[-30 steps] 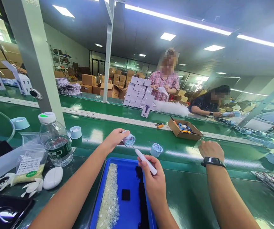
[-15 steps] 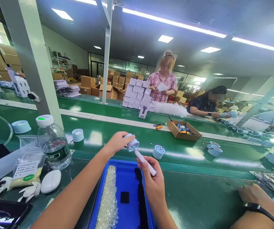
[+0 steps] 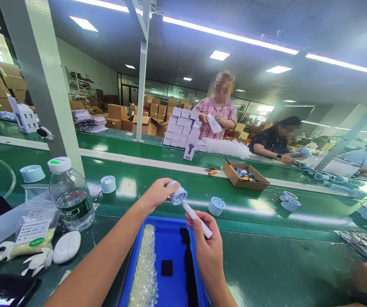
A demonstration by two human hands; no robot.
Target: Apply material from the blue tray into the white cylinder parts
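Holding a small round pale-blue plastic part (image 3: 177, 197) up over the glossy green belt (image 3: 266, 213), the left hand (image 3: 158, 194) had its fingers wrapped around the back of it, open ribbed face turned toward the right hand (image 3: 207, 247). That hand was closed in a pen grip on a slim white stick-shaped tool (image 3: 198, 219), smooth and rounded, with its tip just touching the part's face. Right below sat a shiny blue plastic tray (image 3: 173, 243), rectangular, with a long strip of tiny translucent whitish bits (image 3: 145, 268) down its left side, a narrower line of small black bits (image 3: 188, 264) down the middle, and a little black square (image 3: 166, 267) between them. Another round blue part (image 3: 216, 206) stood on the belt just past the tool. Off to the left were a clear ribbed water bottle (image 3: 71, 194) with a white cap, a smooth white egg-shaped shell (image 3: 66, 247) and a crinkly plastic bag (image 3: 34, 226) with a label. A brown cardboard box (image 3: 246, 175) sat farther up the belt.
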